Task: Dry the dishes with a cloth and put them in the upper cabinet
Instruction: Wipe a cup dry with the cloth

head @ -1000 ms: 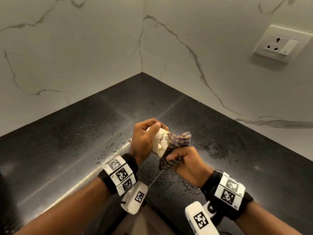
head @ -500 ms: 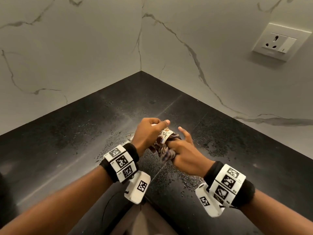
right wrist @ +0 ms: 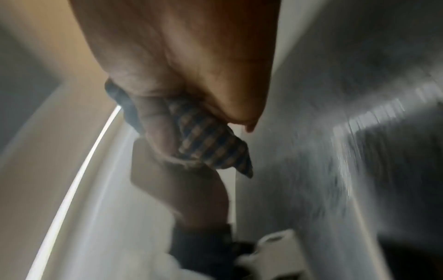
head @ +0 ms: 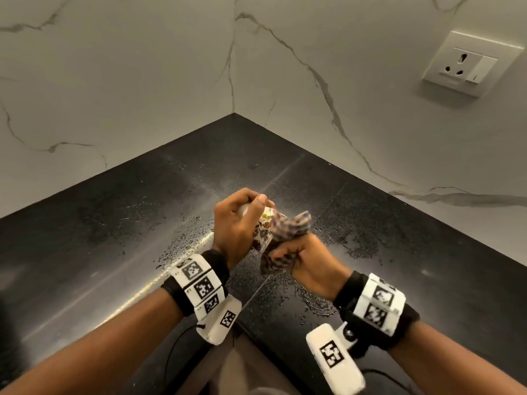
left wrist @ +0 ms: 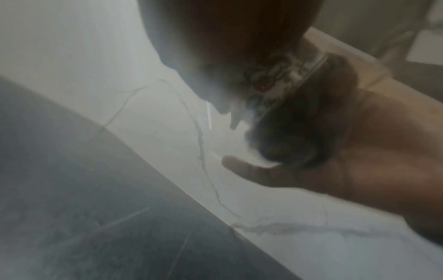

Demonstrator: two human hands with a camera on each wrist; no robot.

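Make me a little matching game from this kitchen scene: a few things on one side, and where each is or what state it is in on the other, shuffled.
Things:
1. cup
2. cloth
3. socket
4. counter

Places or states:
A. on the marble wall, upper right
B. black, sprinkled with water drops
C. gripped in the left hand, floral print showing
D. checked, bunched in the right hand

Pairs: 1-C, 2-D, 3-A, 4-B
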